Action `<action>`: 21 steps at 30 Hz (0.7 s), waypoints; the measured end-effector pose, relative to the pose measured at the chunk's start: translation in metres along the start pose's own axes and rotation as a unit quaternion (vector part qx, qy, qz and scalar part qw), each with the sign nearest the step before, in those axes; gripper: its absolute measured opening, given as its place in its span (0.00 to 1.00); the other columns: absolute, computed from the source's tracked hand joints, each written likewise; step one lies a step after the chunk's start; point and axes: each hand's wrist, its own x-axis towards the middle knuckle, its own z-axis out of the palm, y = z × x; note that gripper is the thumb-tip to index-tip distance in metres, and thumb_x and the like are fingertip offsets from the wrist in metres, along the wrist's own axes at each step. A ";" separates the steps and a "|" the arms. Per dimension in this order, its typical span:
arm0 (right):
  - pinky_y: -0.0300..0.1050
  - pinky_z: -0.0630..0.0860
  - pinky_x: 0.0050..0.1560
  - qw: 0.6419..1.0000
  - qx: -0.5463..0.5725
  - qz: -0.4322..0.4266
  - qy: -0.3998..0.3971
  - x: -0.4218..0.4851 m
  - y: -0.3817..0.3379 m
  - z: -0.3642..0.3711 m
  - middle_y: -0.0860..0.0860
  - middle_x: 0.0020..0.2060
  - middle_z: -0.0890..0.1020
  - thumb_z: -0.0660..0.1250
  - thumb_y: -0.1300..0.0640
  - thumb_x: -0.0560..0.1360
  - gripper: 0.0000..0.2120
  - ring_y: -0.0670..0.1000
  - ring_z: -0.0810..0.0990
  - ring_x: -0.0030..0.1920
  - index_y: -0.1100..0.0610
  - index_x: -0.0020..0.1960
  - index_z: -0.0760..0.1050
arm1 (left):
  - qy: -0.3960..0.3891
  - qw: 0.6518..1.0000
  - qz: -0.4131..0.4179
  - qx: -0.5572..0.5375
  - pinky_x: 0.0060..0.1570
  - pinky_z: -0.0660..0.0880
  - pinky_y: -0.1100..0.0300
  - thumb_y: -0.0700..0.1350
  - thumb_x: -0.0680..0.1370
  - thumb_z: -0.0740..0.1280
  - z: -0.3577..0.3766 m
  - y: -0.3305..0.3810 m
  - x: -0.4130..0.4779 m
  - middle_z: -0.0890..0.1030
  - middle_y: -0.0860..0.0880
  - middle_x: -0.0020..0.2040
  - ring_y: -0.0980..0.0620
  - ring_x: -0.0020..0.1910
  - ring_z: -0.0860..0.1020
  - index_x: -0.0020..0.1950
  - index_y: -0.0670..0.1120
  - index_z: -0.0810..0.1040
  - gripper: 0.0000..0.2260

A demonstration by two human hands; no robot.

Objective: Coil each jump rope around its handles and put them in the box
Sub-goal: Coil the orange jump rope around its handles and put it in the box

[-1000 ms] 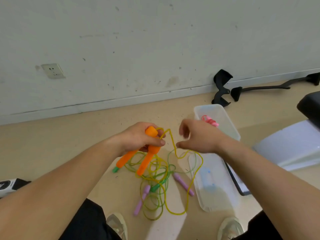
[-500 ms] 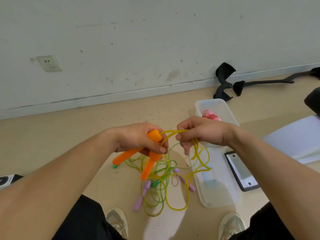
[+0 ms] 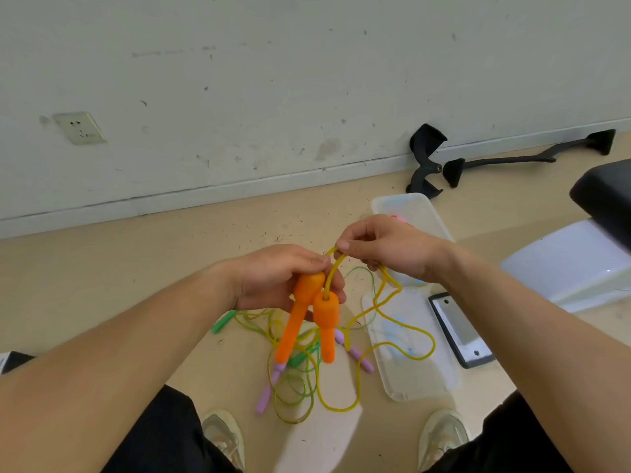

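The left hand (image 3: 273, 278) grips both orange handles (image 3: 307, 319) together, making one core for coiling. At 2 o'clock the right hand (image 3: 386, 247) pinches the yellow rope (image 3: 392, 339), keeping a loop ready. The box (image 3: 406, 204) waits at 1 o'clock. Half a second ago the handles slanted more; now they hang steeper.

Two bright orange handles (image 3: 309, 319) in the left hand (image 3: 273, 278); translucent yellow rope (image 3: 386, 346) pinched by the right hand (image 3: 386, 249). Below both hands, a green handle (image 3: 223, 321) and pale lilac handles (image 3: 268, 394). Behind the right hand, a milky translucent box (image 3: 426, 213) with a spot of pink (image 3: 397, 218). Below the right wrist, a grey, black-framed panel (image 3: 459, 331). Beneath everything, beige floor (image 3: 102, 285), flecked dark.
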 end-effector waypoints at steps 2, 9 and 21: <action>0.43 0.70 0.38 1.000 0.013 -0.004 0.010 -0.001 0.001 -0.001 0.44 0.30 0.76 0.70 0.57 0.78 0.04 0.44 0.72 0.34 0.54 0.45 0.83 | -0.007 1.000 0.015 0.004 0.64 0.72 0.39 0.47 0.78 0.63 0.002 -0.003 0.001 0.83 0.41 0.57 0.42 0.55 0.81 0.56 0.42 0.81 0.12; 0.43 0.71 0.44 1.000 0.019 -0.006 0.012 0.000 0.002 -0.004 0.51 0.37 0.79 0.73 0.60 0.75 0.06 0.47 0.76 0.41 0.52 0.51 0.82 | 0.005 0.998 0.059 0.038 0.57 0.73 0.55 0.30 0.80 0.61 0.005 -0.004 0.005 0.84 0.45 0.57 0.51 0.56 0.81 0.63 0.44 0.78 0.15; 0.48 0.77 0.43 0.969 -0.247 -0.014 0.009 0.005 0.006 -0.013 0.46 0.35 0.82 0.76 0.46 0.70 0.07 0.47 0.79 0.37 0.45 0.39 0.80 | -0.010 0.989 0.027 0.145 0.51 0.77 0.61 0.31 0.81 0.59 0.013 -0.010 0.011 0.84 0.47 0.47 0.54 0.47 0.82 0.60 0.40 0.77 0.12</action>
